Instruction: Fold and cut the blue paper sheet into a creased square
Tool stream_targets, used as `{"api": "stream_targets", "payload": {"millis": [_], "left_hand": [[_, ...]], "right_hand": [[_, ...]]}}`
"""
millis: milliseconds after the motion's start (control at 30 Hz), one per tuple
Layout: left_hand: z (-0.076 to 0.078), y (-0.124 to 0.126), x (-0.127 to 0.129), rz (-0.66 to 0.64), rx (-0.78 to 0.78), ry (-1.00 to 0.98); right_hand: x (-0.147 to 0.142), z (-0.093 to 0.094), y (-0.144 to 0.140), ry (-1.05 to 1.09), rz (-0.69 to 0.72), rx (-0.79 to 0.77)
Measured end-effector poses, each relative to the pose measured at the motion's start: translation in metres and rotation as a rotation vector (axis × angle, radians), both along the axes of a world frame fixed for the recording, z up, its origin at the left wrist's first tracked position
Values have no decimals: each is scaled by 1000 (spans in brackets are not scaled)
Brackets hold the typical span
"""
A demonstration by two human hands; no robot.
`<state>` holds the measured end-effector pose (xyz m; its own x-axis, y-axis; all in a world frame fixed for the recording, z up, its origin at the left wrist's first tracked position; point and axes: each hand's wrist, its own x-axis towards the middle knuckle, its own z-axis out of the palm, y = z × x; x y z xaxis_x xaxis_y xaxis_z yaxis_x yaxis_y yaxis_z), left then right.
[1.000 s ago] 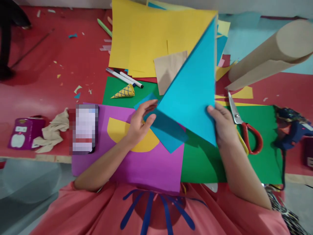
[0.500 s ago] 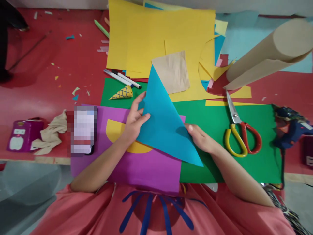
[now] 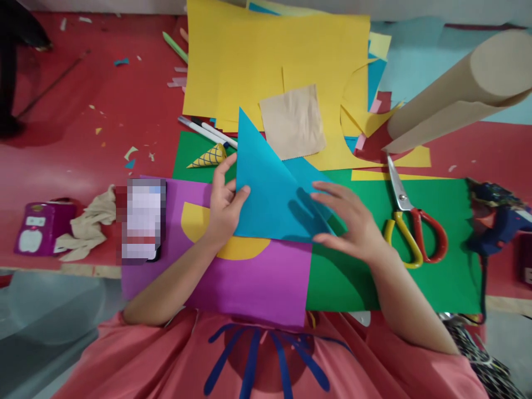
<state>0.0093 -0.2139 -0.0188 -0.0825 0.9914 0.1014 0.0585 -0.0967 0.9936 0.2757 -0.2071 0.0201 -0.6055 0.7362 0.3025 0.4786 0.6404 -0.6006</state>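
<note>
A blue paper sheet [image 3: 270, 194], folded into a triangle, lies over the purple sheet [image 3: 249, 282] and the green sheet [image 3: 394, 282]. My left hand [image 3: 224, 208] pinches its left edge between thumb and fingers. Fingers spread, my right hand [image 3: 347, 221] rests flat on the blue paper's right side and presses it down. A yellow half-round piece [image 3: 199, 230] lies on the purple sheet beside my left hand.
Scissors with red and yellow handles [image 3: 409, 221] lie right of my right hand. A glue gun [image 3: 494, 216] sits at the far right. A brown paper roll [image 3: 453, 94], yellow sheets [image 3: 257, 61], a brown square [image 3: 293, 122], markers [image 3: 205, 132] and a small cone [image 3: 210, 157] lie beyond.
The blue paper was raised upright, then came down flat on the table. My right hand left its lower corner and now presses on top with fingers spread.
</note>
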Motion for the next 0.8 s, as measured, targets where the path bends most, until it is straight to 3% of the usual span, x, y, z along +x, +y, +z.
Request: {"api": "stream_targets", "payload": {"millis": [133,400,533,800], "left_hand": [[3,0,0,17,16,53],[3,0,1,20,-13,51],[1,1,-2,90,67,122],[0,1,-1,-47,23,70]], "right_hand": [[-16,-7,-9,-205,179,-18],[-4,-11,0,-127,147,-162],[-1,-12,1,-20,59,-158],[-2,-17,5,290,-363,-270]]}}
